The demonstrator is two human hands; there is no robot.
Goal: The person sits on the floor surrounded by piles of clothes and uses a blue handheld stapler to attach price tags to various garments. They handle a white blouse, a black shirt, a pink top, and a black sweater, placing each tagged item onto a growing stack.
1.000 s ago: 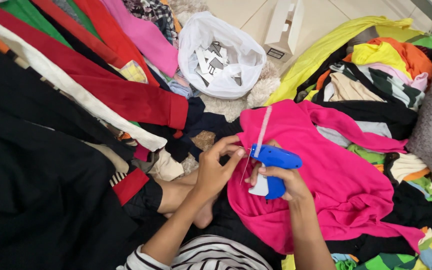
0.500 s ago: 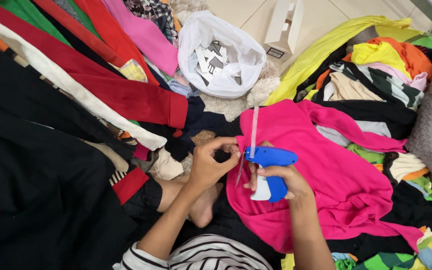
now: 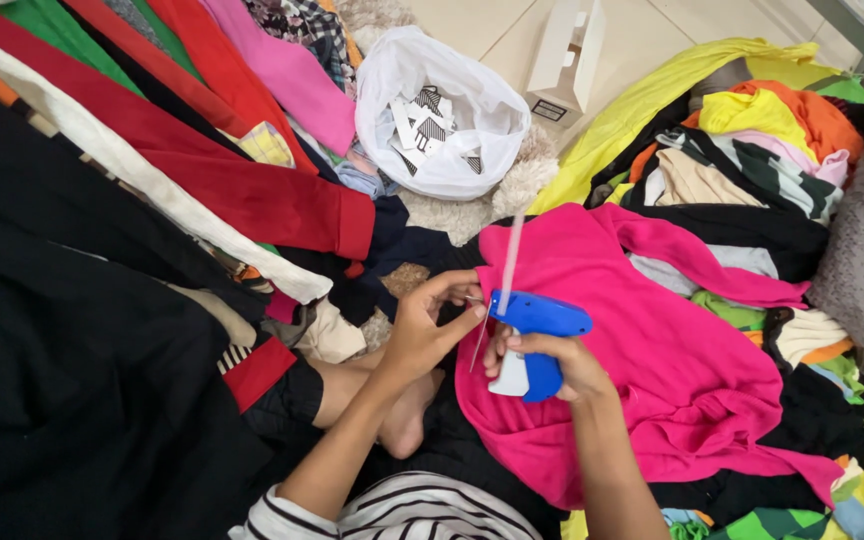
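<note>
On the left I see black and red garments (image 3: 282, 200) heaped on the floor. My left hand (image 3: 427, 330) pinches the edge of the bright pink garment (image 3: 672, 350) at the nose of the tagging gun, its grip closed on the cloth. My right hand (image 3: 562, 365) wraps tightly round the blue tagging gun (image 3: 537, 330), over the pink garment. Behind sits a white plastic bag (image 3: 452, 90) of tags; mixed clothes (image 3: 772, 150) pile at right.

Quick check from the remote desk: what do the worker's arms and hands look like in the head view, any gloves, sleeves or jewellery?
Both hands are bare: no gloves on the left hand or the right hand, and no rings, watch or bracelets show. Both forearms are uncovered up to the bottom edge of the picture. A black-and-white striped garment shows at the bottom edge, by the left arm; whether it forms a sleeve, I cannot tell.
</note>
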